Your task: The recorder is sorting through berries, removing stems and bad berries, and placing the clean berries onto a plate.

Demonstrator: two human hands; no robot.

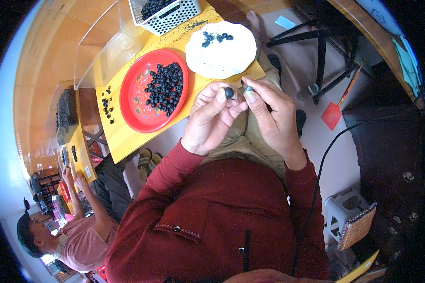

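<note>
My left hand point(207, 112) pinches one round black bead point(229, 92) between thumb and fingertips, above my lap. Close beside it, my right hand point(275, 112) is closed around a small object with a blue-green part point(249, 88), mostly covered by the fingers; its kind cannot be made out. Left of my hands, a red plate point(135, 92) with a printed pattern holds many loose black beads point(166, 87). Beyond my hands, a white scalloped plate point(219, 61) carries several black beads point(207, 38) and dark crumbs.
Both plates rest on a yellow tabletop point(120, 146). At its far side stands a white perforated basket point(182, 16) of black beads, with dark crumbs nearby. Several beads point(106, 106) lie by the left edge. Another person point(82, 240) works at lower left. A grey stool point(347, 212) stands right.
</note>
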